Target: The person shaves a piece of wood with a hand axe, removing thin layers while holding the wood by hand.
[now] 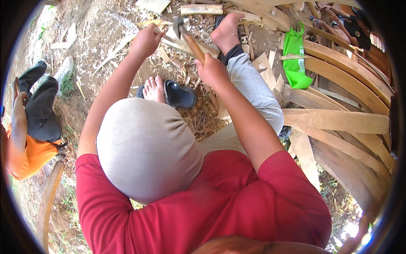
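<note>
Neither of the wearer's hands is in view, so I cannot tell their state; the hammer lies upper centre, gripped in the right hand of a red-shirted co-worker, whose left hand closes on something too small to identify. I judge that a glancing blow could catch those left fingers or the bare right foot. The co-worker's back blocks my approach, while curved timbers and a green bag crowd the right.
</note>
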### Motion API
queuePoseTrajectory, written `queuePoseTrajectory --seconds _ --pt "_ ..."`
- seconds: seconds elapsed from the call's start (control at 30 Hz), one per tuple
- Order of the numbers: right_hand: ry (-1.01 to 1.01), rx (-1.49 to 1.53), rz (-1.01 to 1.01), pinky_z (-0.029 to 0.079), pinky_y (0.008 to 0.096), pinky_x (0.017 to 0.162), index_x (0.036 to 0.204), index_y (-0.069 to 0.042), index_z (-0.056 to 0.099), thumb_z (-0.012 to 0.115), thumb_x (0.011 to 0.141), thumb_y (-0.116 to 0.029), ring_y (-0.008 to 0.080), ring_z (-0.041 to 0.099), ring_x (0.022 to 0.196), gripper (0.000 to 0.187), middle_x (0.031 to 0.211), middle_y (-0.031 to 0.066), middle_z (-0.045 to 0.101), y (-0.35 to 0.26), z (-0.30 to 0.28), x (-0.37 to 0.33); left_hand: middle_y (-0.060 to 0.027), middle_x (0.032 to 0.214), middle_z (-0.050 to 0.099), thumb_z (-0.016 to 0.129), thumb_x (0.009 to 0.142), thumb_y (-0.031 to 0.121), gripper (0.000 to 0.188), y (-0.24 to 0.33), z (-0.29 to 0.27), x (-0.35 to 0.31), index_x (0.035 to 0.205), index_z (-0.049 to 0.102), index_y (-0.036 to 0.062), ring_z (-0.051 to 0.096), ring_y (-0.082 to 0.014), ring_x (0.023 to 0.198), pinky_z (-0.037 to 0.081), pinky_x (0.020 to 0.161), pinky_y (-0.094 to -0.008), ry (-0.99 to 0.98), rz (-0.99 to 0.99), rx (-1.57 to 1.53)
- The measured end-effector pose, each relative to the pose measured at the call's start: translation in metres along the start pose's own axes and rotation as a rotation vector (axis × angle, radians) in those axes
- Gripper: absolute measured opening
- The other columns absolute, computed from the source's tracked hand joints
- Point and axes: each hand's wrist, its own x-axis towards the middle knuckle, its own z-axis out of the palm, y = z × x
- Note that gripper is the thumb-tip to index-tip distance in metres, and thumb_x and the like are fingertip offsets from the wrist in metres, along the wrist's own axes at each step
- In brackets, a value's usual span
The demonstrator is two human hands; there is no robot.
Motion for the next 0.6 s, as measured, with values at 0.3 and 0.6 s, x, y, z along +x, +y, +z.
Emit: queuePoseTrajectory --seconds 0.3,0.6 --pt "-0.014 -0.039 -0.077 0.057 0.0572 0.087 0.123 0.0 0.059 0.057 0.106 -0.041 0.0466 0.072 0.1 0.044 0.103 0.0278 0.074 -0.001 0.006 0.004 -0.02 0.102 0.078 0.067 0.104 0.034 0.034 -0.003 0.002 -0.001 0.116 0.062 0.0024 0.076 -0.0369 0.096 0.058 0.084 -0.0472 0.018 0.066 0.022" --pt "0.105 0.093 -0.129 0.057 0.0563 0.085 0.121 0.001 0.059 0.058 0.106 -0.04 0.0481 0.072 0.096 0.043 0.098 0.0274 0.074 -0.002 0.004 -0.003 -0.018 0.103 0.078 0.067 0.104 0.033 0.033 -0.006 0.009 -0.003 0.116 0.062 0.003 0.076 -0.0372 0.096 0.058 0.084 -0.0472 0.039 0.084 0.041"
